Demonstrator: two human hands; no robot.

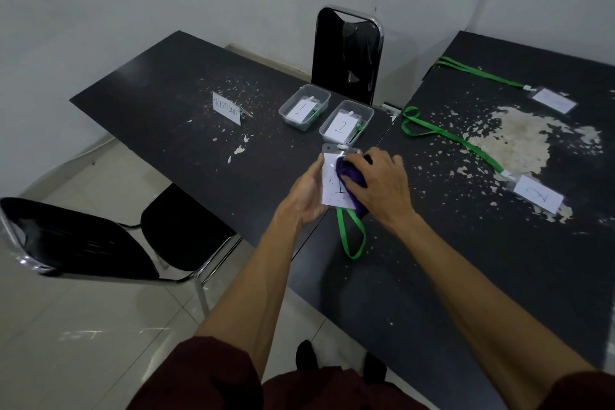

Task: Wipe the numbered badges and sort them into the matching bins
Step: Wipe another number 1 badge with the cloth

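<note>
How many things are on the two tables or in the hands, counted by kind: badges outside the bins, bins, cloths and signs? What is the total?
Badges outside the bins: 3 (held badge, badge marked 2, far badge)
Numbered bins: 2 (bin 1, bin 2)
Purple cloth: 1
Paper sign: 1
Total: 7

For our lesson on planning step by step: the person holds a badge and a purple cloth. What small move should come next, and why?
Probably sweep the purple cloth across the lower left of the badge. The right hand presses the cloth on the badge's right side, dark specks show on the uncovered part, and the left hand grips the badge by its edge.
</note>
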